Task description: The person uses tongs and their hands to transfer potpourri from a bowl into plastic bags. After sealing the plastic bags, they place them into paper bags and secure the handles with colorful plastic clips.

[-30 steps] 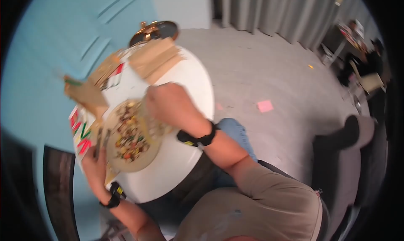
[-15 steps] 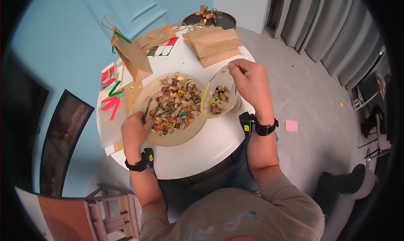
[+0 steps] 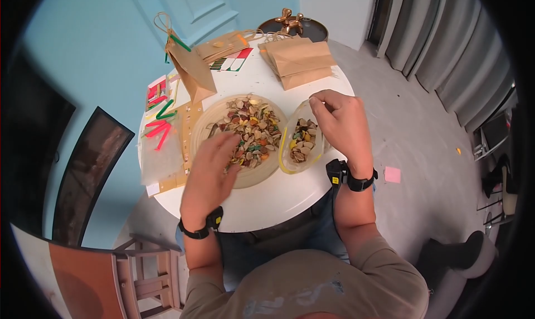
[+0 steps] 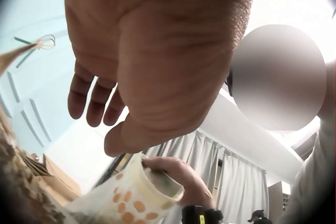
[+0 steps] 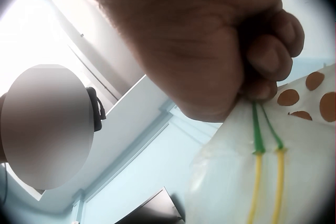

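A wide beige bowl [image 3: 248,179] holds a loose mix [image 3: 256,130] of pale, brown, yellow and green pieces. Above its near left rim is my left hand [image 3: 209,177], slightly blurred, its fingers extended and holding nothing. A metal utensil [image 3: 212,130] rests inside the bowl's left edge, partly behind that hand. My right hand [image 3: 341,118] pinches the upper edge of a translucent zip bag [image 3: 319,151] beside the bowl, at its yellow and green seal [image 5: 257,145]. Orange dots mark the bag [image 4: 139,206] in the left wrist view. Some of the mix sits in the bag.
Brown paper bags [image 3: 298,62] lie at the back of the white round table [image 3: 262,210]; another paper bag [image 3: 192,71] stands at left. Pink and green strips [image 3: 159,130] lie by clear plastic bags [image 3: 159,163]. A copper balloon-dog figure [image 3: 290,22] sits on a dark tray behind.
My left hand has let go of the metal utensil and opened over the bowl. My right hand has brought the zip bag from a blurred swing to beside the bowl. The head view has turned.
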### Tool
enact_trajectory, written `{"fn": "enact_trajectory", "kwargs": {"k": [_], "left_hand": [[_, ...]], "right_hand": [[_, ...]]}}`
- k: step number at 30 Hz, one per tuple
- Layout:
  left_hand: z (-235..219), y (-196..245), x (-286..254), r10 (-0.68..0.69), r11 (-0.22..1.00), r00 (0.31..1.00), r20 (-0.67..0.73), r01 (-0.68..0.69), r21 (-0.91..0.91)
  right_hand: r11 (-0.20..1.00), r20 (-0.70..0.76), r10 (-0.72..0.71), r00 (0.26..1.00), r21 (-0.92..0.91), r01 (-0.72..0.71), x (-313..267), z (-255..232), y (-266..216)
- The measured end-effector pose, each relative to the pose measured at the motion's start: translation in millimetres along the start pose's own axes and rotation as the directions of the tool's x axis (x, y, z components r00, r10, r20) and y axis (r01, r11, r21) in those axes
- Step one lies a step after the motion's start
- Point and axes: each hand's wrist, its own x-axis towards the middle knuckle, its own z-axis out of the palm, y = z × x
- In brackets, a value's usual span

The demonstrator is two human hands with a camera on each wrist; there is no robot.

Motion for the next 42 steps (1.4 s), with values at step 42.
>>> {"fn": "enact_trajectory", "kwargs": {"k": [42], "left_hand": [[-24,2,-41,-0.382,0.762,0.924,0.016,0.324,-0.561]], "right_hand": [[0.928,0.64,-0.289,0.712,0.371,0.043,1,22,10]]}}
